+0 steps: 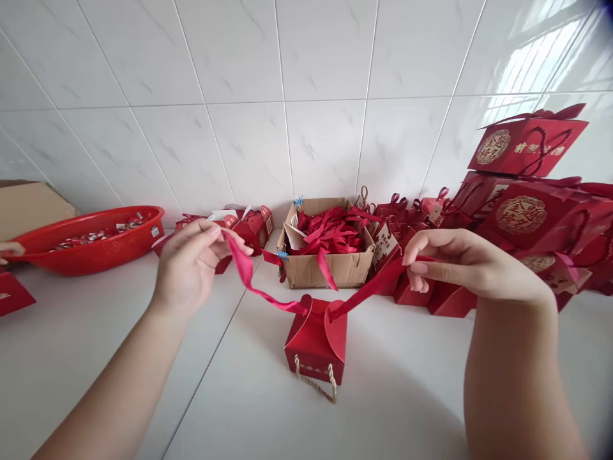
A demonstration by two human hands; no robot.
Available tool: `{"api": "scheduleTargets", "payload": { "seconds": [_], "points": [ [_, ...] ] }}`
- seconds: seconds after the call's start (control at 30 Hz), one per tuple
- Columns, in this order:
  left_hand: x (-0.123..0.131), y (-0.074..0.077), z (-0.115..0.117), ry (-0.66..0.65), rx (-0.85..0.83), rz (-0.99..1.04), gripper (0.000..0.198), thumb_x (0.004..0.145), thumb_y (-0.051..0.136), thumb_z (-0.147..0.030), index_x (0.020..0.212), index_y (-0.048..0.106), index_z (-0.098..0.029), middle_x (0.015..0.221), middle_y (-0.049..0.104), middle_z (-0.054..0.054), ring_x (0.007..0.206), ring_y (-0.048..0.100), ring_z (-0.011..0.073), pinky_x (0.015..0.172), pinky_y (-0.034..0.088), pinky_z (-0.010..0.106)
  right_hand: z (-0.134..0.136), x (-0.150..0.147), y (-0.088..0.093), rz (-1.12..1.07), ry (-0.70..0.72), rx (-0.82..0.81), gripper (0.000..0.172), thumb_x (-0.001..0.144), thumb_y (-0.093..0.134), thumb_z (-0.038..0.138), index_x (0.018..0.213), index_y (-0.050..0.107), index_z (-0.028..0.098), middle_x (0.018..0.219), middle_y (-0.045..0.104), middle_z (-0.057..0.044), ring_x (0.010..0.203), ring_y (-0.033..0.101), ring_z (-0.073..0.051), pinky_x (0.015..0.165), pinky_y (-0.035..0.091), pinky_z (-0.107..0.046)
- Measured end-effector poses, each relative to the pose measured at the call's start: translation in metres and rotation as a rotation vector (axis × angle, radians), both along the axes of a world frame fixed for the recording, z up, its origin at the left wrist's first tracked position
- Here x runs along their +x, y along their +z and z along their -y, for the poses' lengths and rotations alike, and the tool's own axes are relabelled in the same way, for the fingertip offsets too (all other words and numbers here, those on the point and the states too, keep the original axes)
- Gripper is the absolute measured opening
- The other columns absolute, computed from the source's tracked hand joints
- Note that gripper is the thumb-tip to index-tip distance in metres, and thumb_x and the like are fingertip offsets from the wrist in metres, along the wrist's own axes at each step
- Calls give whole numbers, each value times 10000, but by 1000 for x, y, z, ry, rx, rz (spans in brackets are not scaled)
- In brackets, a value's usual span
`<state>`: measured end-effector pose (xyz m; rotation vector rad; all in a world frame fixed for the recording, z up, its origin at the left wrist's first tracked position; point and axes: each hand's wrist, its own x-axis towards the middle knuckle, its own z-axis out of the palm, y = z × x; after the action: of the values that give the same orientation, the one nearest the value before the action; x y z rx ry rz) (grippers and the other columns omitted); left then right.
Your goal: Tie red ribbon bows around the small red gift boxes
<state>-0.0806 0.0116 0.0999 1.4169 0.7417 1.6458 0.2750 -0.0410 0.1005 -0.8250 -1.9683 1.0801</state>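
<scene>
- At far left of the cardboard carton [325, 275], a co-worker's hand [10, 250] reached to the rim of a red basin [105, 254]; how its fingers were set could not be told. A red box [14, 294], cut by the picture's edge, stood below that hand.
- Nearer the carton, the basin held many small wrapped pieces [100, 237], too small to identify, with brown cardboard [33, 201] behind it.
- In front and to the left of the carton, the person's left hand [189, 259] was raised, thumb and fingers pinched on one end of a red ribbon [246, 271].
- Just left of the carton, small red boxes [258, 230] clustered by the tiled wall [249, 147].
- Directly in front of the carton, a red gift box [306, 367] sat upright on the white surface [249, 409], the ribbon entering holes in its two rounded flaps, a twisted cord handle [316, 386] hanging toward the camera.
- The carton itself brimmed with loose red ribbons [330, 230], one tail draped over its front.
- In front and to the right of the carton, the right hand [450, 262] gripped the ribbon's other end between thumb and fingers.
- Well right of the carton, larger boxes [522, 214] rose in a stack, gold emblems showing.
</scene>
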Motion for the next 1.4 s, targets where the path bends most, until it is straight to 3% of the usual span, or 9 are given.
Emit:
{"api": "scheduleTargets", "payload": {
  "seconds": [0.17,0.33,0.4,0.57,0.8,1.0,1.2,1.3,1.4],
  "points": [
    [42,28,7,-52,72,88,75,716,658,-195,644,660,-176,670,703,15,633,641,154,589,517,288,-3,-6,-2,-191,66,52,126,895,551,215,949,663,196,842,704,-61,722,669,-161,659,550,-289],
    [70,26,7,50,86,64,81,684,701,-220,616,691,-178,635,667,-3,470,529,70,371,287,191,-1,-20,-2,-349,8,72,291,936,419,178,1075,674,204,1032,699,-80,820,678,-180,728,541,-314],
    [72,26,7,51,88,59,94,687,702,-235,610,688,-183,651,671,-1,421,479,55,353,254,199,-2,-25,-3,-375,22,61,327,911,419,121,1110,663,207,1077,690,-73,868,677,-188,767,535,-318],
    [69,29,9,4,94,92,127,716,691,-281,612,696,-208,657,685,14,457,546,93,348,261,217,-12,-33,-8,-372,69,66,306,911,473,111,1126,650,239,1071,693,-43,868,682,-169,828,540,-336],
    [71,28,12,27,158,81,106,725,712,-255,638,717,-195,657,695,22,461,585,108,360,298,224,-20,-39,-14,-448,-86,170,262,853,595,93,1046,683,247,936,726,0,912,674,-126,827,551,-248],
    [70,26,12,15,171,58,102,748,708,-249,658,723,-204,697,709,16,487,630,119,370,334,220,-18,-44,-12,-472,-84,139,290,834,614,131,1081,677,271,1031,712,-5,861,697,-168,797,588,-328],
    [74,25,15,-6,191,20,110,788,684,-260,694,731,-228,752,714,18,502,592,93,401,365,227,-16,-50,-13,-489,-196,192,211,814,660,202,1005,697,282,953,731,-3,514,646,-102,548,583,-271],
    [76,24,15,-46,215,46,110,795,677,-258,714,728,-203,762,711,28,514,593,91,411,373,222,-14,-59,-11,-509,-283,243,185,806,675,253,990,693,268,946,726,-14,595,674,-130,543,562,-270],
    [79,23,15,-77,191,57,106,773,697,-279,722,719,-189,778,715,30,518,594,89,424,392,219,-14,-67,-10,-511,-342,260,133,825,655,291,943,696,243,805,711,-15,600,655,-137,500,507,-252]
  ]
}}
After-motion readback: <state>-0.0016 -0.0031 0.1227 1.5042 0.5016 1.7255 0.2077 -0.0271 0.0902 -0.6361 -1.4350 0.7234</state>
